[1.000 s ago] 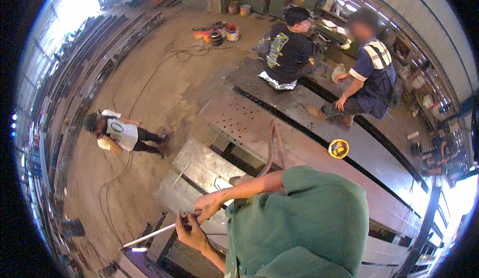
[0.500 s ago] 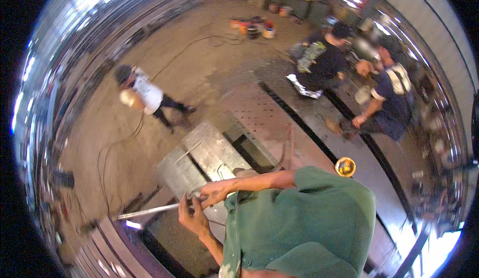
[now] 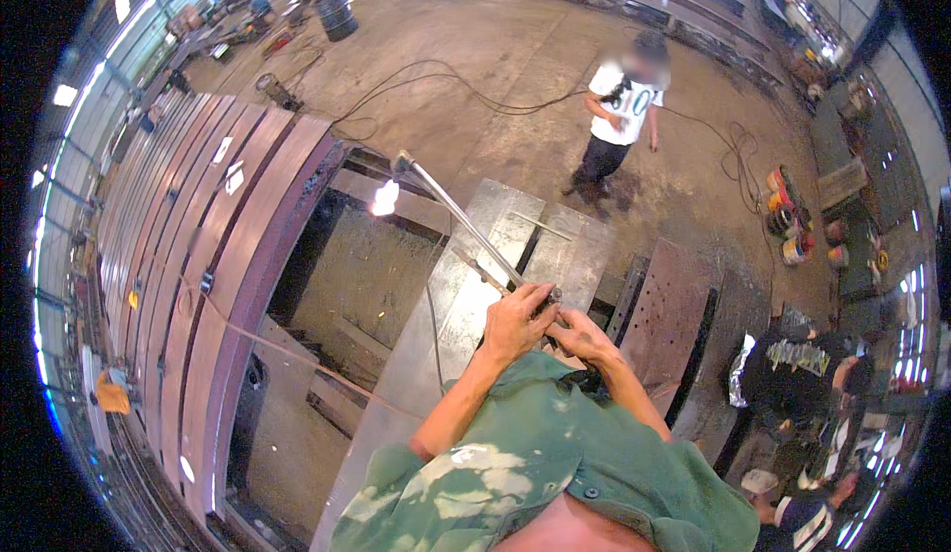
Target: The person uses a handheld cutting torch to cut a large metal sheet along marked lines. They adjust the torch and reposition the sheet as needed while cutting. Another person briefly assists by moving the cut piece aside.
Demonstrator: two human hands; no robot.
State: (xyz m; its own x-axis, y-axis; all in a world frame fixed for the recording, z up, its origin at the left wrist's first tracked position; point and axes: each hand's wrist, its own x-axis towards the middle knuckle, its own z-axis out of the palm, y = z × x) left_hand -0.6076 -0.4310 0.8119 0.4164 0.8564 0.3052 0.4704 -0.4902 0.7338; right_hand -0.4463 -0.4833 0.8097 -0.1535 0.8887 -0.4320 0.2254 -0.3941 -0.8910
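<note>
A gas cutting torch (image 3: 461,217), a long silvery tube with a bent head, slants up and left from my hands. A bright glow like a flame (image 3: 384,198) shows beside its head. My left hand (image 3: 517,324) is closed around the torch's rear end. Against it, my right hand (image 3: 582,337) is closed too, its fingers at the same rear end, where the fittings are mostly hidden. Beneath the torch lies a metal plate table (image 3: 466,304), with a thin dark rod-like tool (image 3: 480,270) and a loose cable (image 3: 433,329) on it.
Long steel beams (image 3: 213,285) lie side by side at the left. A person in a white shirt (image 3: 624,111) stands beyond the table. At the lower right, other people (image 3: 792,374) sit or crouch. Buckets (image 3: 788,220) stand at the right; cables (image 3: 475,92) cross the floor.
My view has swung leftward, so the person in white now appears further right. Both hands still hold the torch, which now points up and left rather than nearly straight left.
</note>
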